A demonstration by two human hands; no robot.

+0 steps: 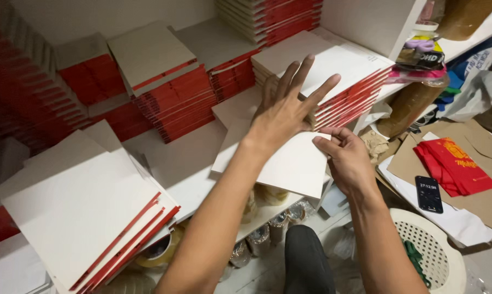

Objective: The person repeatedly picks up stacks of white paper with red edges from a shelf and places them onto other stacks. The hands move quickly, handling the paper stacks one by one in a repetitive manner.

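Note:
My left hand [287, 106] lies flat with fingers spread across the side of a stack of white-and-red flat folded boxes [338, 65] on a white shelf [186, 163]. My right hand [347, 158] pinches the right edge of a white flat board [292, 166] lying on the shelf just in front of that stack. The left wrist crosses over this board.
More stacks of white-and-red boxes [164, 81] fill the shelf at the back and left, with a slanted pile [77, 212] near the front left. Tape rolls [259, 237] sit under the shelf. At right lie a phone [428, 193], red envelopes [456, 163], brown paper and a white perforated basket [431, 247].

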